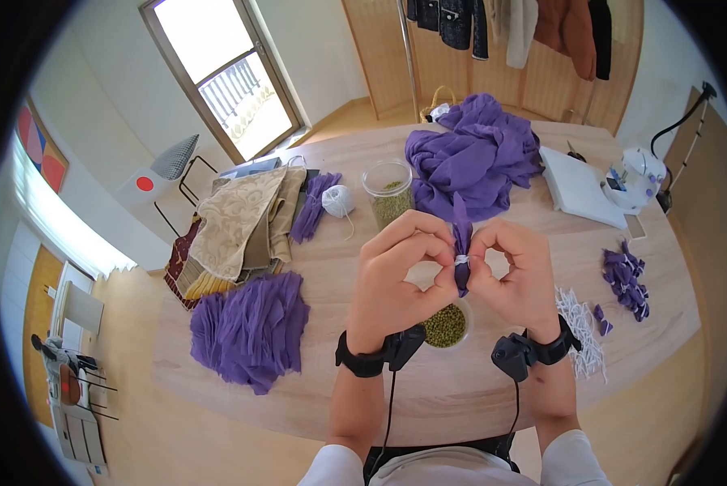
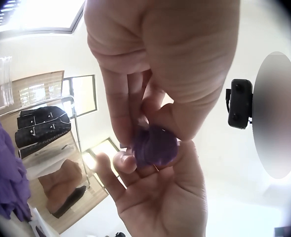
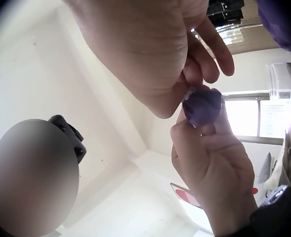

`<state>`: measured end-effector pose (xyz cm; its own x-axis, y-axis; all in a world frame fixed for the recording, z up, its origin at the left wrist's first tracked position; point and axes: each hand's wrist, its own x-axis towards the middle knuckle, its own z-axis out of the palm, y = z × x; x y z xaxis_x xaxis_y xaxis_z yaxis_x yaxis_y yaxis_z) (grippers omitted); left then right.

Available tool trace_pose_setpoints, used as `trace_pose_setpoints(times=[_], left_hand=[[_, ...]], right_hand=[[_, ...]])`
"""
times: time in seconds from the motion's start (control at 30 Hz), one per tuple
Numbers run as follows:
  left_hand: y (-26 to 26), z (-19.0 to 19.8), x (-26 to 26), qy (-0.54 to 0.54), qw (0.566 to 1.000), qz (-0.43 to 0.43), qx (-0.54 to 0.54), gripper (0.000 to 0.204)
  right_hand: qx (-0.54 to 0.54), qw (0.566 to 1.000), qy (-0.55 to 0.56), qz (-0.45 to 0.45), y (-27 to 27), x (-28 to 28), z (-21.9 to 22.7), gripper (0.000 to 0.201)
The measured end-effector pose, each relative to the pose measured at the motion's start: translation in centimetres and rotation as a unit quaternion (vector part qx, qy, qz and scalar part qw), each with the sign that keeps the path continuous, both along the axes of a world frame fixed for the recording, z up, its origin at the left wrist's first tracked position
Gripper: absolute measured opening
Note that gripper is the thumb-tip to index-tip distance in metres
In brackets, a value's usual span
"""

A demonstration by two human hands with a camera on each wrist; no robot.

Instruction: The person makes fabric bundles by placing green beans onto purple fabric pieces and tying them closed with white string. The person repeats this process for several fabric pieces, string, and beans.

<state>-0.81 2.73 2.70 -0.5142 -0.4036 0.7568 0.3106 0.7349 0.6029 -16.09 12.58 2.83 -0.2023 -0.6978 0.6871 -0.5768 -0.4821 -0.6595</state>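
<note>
A small purple cloth pouch [image 1: 462,282] stands upright between my hands, its pointed cloth end up and its rounded base down. White string [image 1: 461,260] circles its neck. My left hand [image 1: 383,283] pinches the string with thumb and forefinger from the left, and my right hand [image 1: 529,283] does the same from the right. Fingertips of both hands sit right against the cloth, hiding the string's ends. From below, the left wrist view shows the pouch's round base [image 2: 156,146]. Under the hands is a clear tub of green beans [image 1: 446,326], partly covered by them.
A taller clear jar [image 1: 389,202], a ball of white string [image 1: 337,200] and a large purple cloth heap [image 1: 477,154] lie beyond. Cut purple cloths [image 1: 254,328] and folded fabrics [image 1: 238,219] are left. Cut white strings [image 1: 580,328], tied purple pouches [image 1: 625,279] and a sewing machine [image 1: 635,178] are right.
</note>
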Motion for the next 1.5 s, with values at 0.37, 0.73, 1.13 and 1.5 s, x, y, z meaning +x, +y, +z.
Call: trace_pose_setpoints(times=[0.37,0.73,1.13,1.5], left_hand=[[-0.4,0.2,0.3,0.01,0.995,0.044,-0.09,0.018],[0.1,-0.5,-0.8,0.064,0.985,-0.079,0.139,0.013],[0.2,-0.5,-1.2,0.042,0.987,-0.057,0.142,0.008],[1.8,-0.7,-2.5,0.088,0.889,-0.163,0.418,0.01]], right_hand=[[0.029,0.994,-0.104,0.036,-0.2,0.3,-0.4,0.01],[0.066,0.963,-0.244,0.095,0.1,0.2,-0.4,0.008],[0.051,0.965,-0.245,0.076,-0.3,0.0,-0.9,0.005],[0.007,0.96,-0.273,0.059,-1.0,0.3,-1.0,0.006]])
